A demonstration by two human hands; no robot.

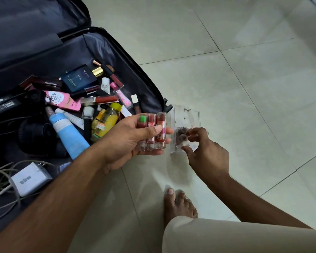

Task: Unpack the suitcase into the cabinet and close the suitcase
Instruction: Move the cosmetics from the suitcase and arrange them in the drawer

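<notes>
We're barely started: left hand (135, 137) grips three lipsticks (151, 132), right hand (206, 152) pinches the clear case (187, 125), suitcase (135, 73) open and cluttered, cabinet unseen.

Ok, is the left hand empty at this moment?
No, the left hand grips three clear-capped lipsticks side by side, held over the floor beside the open suitcase.
</notes>
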